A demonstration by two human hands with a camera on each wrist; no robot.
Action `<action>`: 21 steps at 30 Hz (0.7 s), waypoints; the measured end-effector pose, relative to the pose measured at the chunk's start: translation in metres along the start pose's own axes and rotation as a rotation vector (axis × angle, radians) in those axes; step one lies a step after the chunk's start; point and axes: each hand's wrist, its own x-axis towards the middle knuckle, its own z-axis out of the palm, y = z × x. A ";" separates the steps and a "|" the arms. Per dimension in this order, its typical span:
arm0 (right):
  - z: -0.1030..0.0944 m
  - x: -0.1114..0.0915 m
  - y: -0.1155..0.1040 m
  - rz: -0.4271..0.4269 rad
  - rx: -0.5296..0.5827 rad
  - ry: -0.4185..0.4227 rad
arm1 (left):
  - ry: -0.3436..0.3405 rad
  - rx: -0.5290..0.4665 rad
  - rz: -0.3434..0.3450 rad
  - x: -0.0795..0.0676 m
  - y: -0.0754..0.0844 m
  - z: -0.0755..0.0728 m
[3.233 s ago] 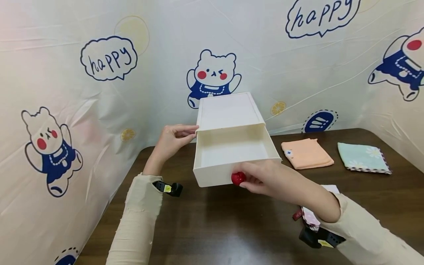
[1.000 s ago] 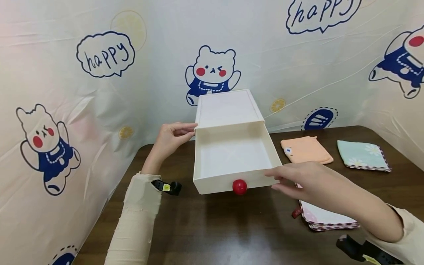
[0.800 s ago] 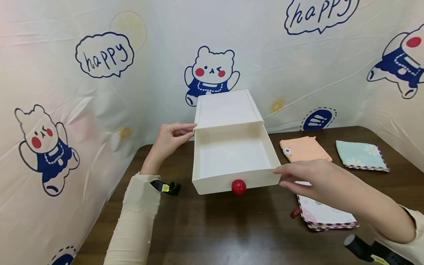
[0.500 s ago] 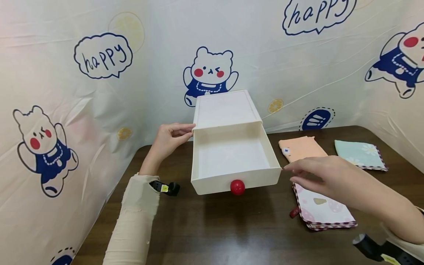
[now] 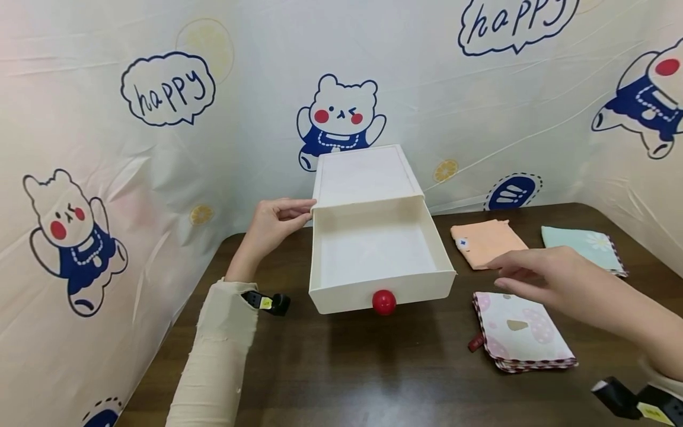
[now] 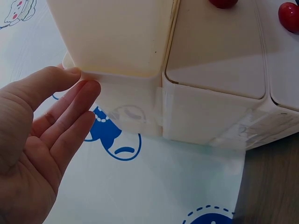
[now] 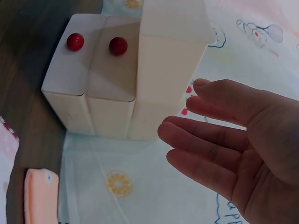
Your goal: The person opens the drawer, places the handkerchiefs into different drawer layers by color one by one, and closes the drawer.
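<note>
A white drawer cabinet (image 5: 368,175) stands against the printed backdrop, its top drawer (image 5: 381,287) pulled far out. A red ball knob (image 5: 384,302) sits on that drawer's front, and the drawer's bare white floor shows. My left hand (image 5: 272,228) touches the cabinet's left front corner, thumb tip at the casing rim and fingers loosely extended. Away from the cabinet, my right hand (image 5: 560,284) hovers with relaxed fingers and holds nothing. Below it lies a folded pink-and-white cloth (image 5: 525,332); behind its fingertips is a folded orange cloth (image 5: 482,237).
A folded mint cloth (image 5: 581,246) with a checked edge lies at the back right, partly behind my right hand. In the right wrist view, two closed drawers with red knobs (image 7: 118,46) show beneath the pulled-out one. The dark wooden table (image 5: 331,373) reaches to the backdrop.
My right hand has pulled the drawer further out, let go of the red knob, and moved right past the drawer's corner to above the cloths. My left hand stays at the cabinet's corner.
</note>
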 end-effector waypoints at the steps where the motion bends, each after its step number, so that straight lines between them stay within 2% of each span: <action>1: 0.000 -0.001 0.003 0.008 0.005 -0.004 | 0.000 0.002 -0.001 0.000 0.000 0.000; 10: 0.009 -0.016 0.037 0.047 -0.003 0.023 | -0.006 0.008 0.001 0.002 0.001 0.000; 17: 0.017 -0.028 0.060 0.146 0.025 -0.022 | -0.009 0.016 0.001 0.002 0.000 0.001; 21: 0.021 -0.033 0.068 0.204 0.054 -0.077 | -0.006 0.003 0.000 0.005 -0.017 0.000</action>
